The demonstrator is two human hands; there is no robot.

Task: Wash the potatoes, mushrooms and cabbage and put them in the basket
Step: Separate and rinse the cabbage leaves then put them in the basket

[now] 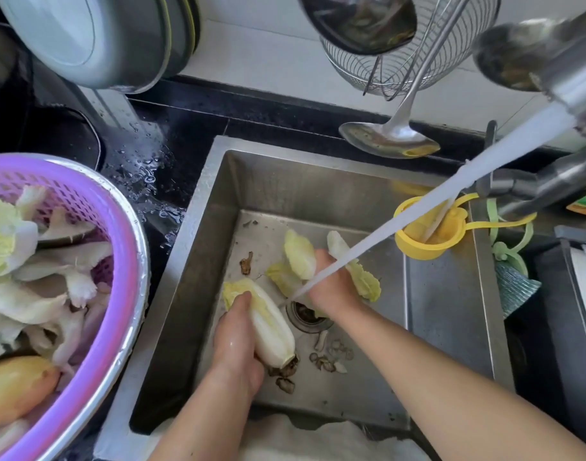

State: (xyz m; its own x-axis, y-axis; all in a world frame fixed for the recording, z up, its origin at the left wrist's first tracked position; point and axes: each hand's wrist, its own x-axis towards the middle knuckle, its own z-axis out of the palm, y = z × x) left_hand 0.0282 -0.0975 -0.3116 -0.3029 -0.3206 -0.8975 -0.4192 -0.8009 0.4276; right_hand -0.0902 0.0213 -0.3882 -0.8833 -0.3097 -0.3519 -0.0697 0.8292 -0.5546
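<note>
Right, the pale yellow-green napa cabbage heart (263, 322) lies in the steel sink (444, 331), its long axis running diagonally from the leafy tip at upper left down to the white cut stem at lower right, just beside the drain (307, 316). The left hand (236, 344) has it: fingers curled round the cabbage's left flank, thumb reaching up toward the leafy end, stem end poking out below the palm. So the piece sits inside the grasp, lengthways along the hand, and the purple perforated plastic basket (121, 261) lies off to that same left side on the wet black tabletop (185, 134), so the left hand looks nearer for the carry.

Over by the stream of tap water (418, 211), the right hand (334, 281) is curled round loose cabbage leaves (299, 254), which fan out above and to the right of the knuckles; the water strikes right at that hand. How tightly the fingers close underneath I cannot tell.

Brown trimmings (286, 372) lie on the sink floor close under the cabbage stem, a risk of picking up dirt. The basket already holds cabbage leaves, pale oyster mushrooms (61, 261) and a yellow-brown potato (15, 387)
</note>
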